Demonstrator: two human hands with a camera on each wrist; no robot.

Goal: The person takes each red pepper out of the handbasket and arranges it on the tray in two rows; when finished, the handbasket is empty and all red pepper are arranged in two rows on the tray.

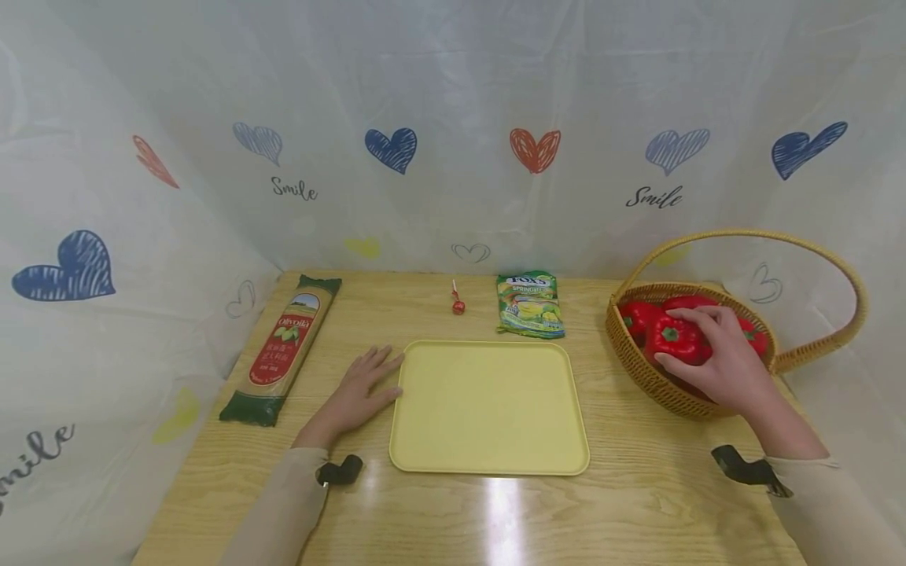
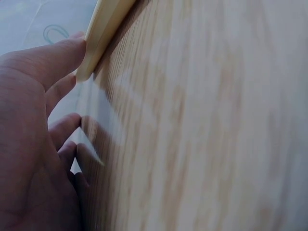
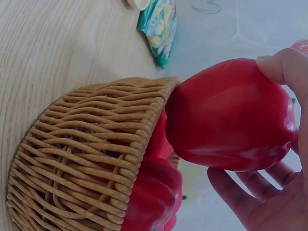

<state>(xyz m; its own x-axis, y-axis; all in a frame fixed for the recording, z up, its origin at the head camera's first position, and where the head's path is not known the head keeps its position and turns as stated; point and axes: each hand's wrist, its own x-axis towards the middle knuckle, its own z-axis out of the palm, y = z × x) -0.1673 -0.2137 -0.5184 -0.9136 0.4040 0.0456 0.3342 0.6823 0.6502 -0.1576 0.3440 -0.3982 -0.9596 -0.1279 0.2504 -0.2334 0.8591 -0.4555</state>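
Note:
Thumb and fingers of my right hand (image 1: 732, 365) grip a red bell pepper (image 1: 668, 339) over the wicker basket (image 1: 654, 385) at the right. In the right wrist view this bell pepper (image 3: 231, 115) is held at the basket's rim, partly overlapping it. More red bell peppers (image 3: 149, 197) lie inside the basket, partly hidden by its wall. At the left edge of the yellow tray (image 1: 488, 409) is my left hand (image 1: 357, 393), fingers spread and resting on the table. Its thumb touches the tray's edge (image 2: 98, 38) in the left wrist view.
A long pasta packet (image 1: 283, 350) lies at the left. Toward the back are a red lollipop (image 1: 458, 306) and a green FOX'S candy bag (image 1: 529, 305). The basket's tall handle (image 1: 852, 314) arches out to the right. A heart-printed white sheet (image 1: 453, 102) hangs around the table.

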